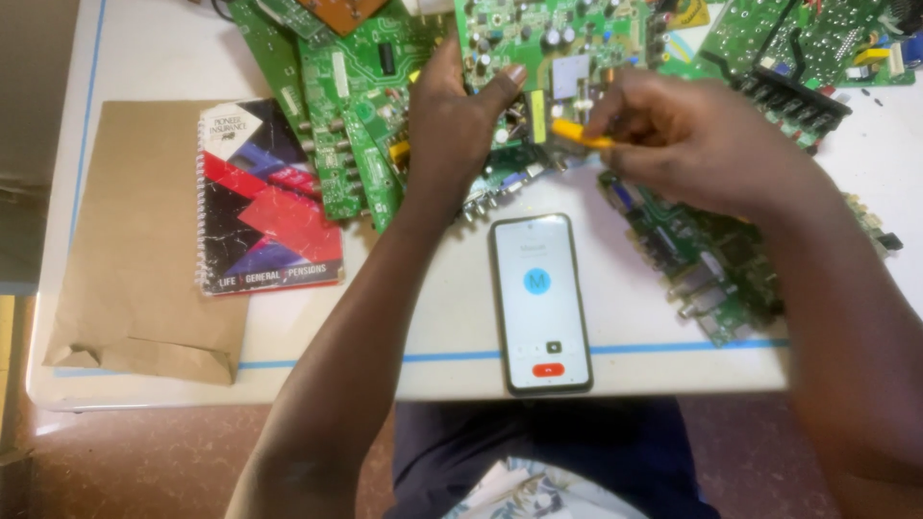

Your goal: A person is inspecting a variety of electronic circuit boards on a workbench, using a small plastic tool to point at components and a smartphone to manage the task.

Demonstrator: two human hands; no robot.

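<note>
My left hand (pixel 457 120) clamps the green circuit board (pixel 538 48); my right hand (pixel 687 139) pinches a yellow-handled tool (pixel 577 135) against it. Smartphone (pixel 539 303) lies nearby.

Light: bright, even, from above
Shadows: soft, under right hand (pixel 692 144)
Glare: mild on phone (pixel 539 303)
Focus: slightly soft throughout
</note>
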